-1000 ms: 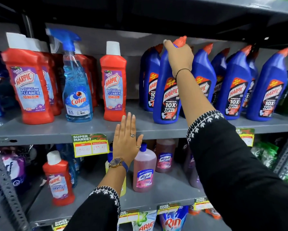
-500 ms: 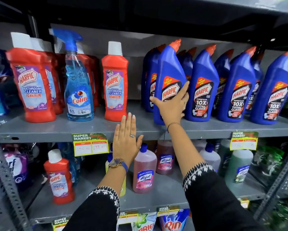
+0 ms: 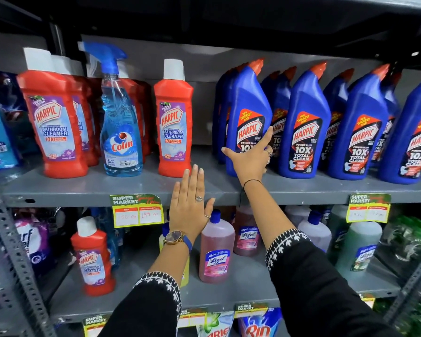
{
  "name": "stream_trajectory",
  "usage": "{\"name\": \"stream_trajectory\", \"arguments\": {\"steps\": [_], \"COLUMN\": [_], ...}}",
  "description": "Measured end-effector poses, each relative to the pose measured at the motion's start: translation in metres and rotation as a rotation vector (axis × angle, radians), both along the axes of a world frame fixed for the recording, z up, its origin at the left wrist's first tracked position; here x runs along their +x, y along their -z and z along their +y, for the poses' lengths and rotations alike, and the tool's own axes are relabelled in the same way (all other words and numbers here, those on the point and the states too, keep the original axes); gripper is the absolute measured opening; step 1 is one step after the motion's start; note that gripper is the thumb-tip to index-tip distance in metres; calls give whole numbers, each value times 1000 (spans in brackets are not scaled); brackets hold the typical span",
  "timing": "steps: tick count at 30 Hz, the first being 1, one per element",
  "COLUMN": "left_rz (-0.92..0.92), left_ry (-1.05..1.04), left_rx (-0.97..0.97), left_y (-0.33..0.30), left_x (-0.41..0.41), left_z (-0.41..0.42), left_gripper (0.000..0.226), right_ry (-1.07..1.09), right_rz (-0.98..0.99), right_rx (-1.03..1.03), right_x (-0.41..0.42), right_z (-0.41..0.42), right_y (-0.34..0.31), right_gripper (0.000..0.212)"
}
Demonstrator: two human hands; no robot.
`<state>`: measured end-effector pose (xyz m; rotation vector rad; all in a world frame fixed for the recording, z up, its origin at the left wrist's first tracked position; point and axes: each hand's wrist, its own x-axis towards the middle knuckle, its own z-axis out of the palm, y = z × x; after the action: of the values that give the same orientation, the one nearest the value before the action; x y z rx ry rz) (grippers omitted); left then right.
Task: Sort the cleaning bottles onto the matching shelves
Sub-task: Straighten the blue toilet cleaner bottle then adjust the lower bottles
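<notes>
A blue Harpic toilet cleaner bottle [image 3: 248,98] with an orange cap stands upright at the left end of a row of matching blue bottles [image 3: 304,122] on the upper grey shelf [image 3: 83,188]. My right hand [image 3: 249,159] lies against its lower front, thumb at the left edge, index finger stretched up along the right edge. My left hand [image 3: 188,210] is flat with its fingers up, resting on the shelf's front edge and holding nothing. Red Harpic bathroom cleaner bottles [image 3: 52,122] and a single one [image 3: 174,122] stand to the left.
A blue Colin spray bottle [image 3: 120,132] stands among the red bottles. On the lower shelf [image 3: 248,283] are one red Harpic bottle [image 3: 92,256], pink Lizol bottles [image 3: 216,249] and green ones [image 3: 360,246]. Price tags [image 3: 137,210] hang on the shelf edge. Detergent packs sit below.
My right hand has slid from the blue bottle's neck down to its lower front, and the bottle now stands in line with the row. My left hand has stayed put.
</notes>
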<state>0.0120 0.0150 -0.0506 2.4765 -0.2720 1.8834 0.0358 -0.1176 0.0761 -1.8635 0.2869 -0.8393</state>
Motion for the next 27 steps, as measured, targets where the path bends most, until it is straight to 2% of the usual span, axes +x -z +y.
{"name": "stream_trajectory", "arguments": {"steps": [13, 15, 17, 20, 21, 23, 25, 27], "left_rz": [20, 24, 22, 14, 11, 5, -1, -9], "left_ry": [-17, -26, -29, -18, -11, -7, -13, -16], "left_rx": [1, 2, -2, -6, -8, -11, -12, -3], "left_y": [0, -1, -1, -1, -1, 0, 0, 0], "left_x": [-1, -1, -1, -2, -2, -2, -1, 0], "left_z": [0, -1, -1, -2, -2, -2, -2, -2], "left_gripper": [64, 63, 64, 69, 68, 64, 63, 64], "right_ry": [-12, 26, 100, 162, 181, 150, 33, -58], "right_rz": [10, -22, -191, -562, -626, -585, -388, -156], "right_rx": [-30, -102, -194, -198, -220, -257, -216, -149], "right_x": [-3, -12, -32, -67, -74, -81, -79, -70], "right_z": [-3, -3, -3, -3, -2, -1, 2, 4], "right_y": [4, 10, 24, 69, 91, 136, 169, 189], "right_gripper": [129, 123, 107, 71, 61, 49, 45, 53]}}
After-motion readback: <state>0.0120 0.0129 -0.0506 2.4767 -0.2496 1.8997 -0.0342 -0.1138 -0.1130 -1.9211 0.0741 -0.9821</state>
